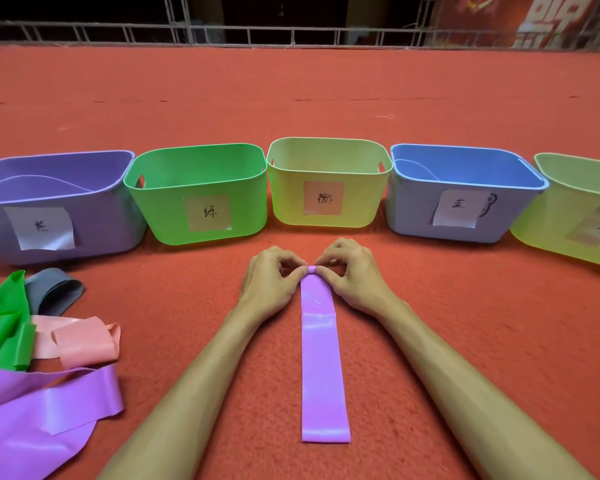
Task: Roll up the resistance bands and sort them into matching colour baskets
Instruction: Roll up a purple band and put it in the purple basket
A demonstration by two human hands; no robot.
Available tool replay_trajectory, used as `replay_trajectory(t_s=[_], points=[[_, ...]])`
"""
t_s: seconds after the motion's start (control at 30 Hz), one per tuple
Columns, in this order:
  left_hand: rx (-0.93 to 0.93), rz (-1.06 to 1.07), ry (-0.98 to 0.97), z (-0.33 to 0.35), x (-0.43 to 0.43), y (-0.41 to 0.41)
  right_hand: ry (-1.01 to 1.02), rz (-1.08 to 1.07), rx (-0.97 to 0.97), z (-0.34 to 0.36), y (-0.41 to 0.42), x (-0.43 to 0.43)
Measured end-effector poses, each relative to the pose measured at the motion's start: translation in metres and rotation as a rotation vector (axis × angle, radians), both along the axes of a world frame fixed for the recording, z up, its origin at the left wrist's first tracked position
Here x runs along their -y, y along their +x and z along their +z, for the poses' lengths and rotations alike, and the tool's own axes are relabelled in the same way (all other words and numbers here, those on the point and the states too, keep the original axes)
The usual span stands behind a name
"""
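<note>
A purple resistance band (321, 368) lies flat and lengthwise on the red carpet in front of me. Its far end is curled into a small roll. My left hand (271, 285) and my right hand (352, 275) both pinch that rolled end with fingertips and thumbs. Five labelled baskets stand in a row beyond my hands: purple (94, 220), green (160, 202), pale yellow (284, 202), blue (413, 213) and a second yellow-green one (548, 230) at the right edge.
A heap of loose bands lies at my left: green (4, 327), grey (54, 289), pink (80, 341) and wide purple ones (49, 407). Red carpet stretches beyond the baskets to a metal railing (291, 34).
</note>
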State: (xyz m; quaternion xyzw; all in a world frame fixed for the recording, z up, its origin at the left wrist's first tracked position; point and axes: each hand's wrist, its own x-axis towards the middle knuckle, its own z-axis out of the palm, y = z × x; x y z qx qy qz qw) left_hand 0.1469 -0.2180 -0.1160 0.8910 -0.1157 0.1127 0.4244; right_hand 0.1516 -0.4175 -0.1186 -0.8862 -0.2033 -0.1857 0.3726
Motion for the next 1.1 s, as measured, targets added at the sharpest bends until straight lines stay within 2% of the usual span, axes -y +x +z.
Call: replay_trajectory(t_s=[0.4,1.1], points=[[-0.039,-0.013,-0.057,0.0009,-0.0010,-0.0032,0.003,-0.024,-0.113,0.0031,-0.0008,0.0006],[-0.013,-0.023,-0.054,-0.0022,-0.0031,-0.0046,0.030,-0.004,-0.124,0.0025,-0.0025,0.0018]])
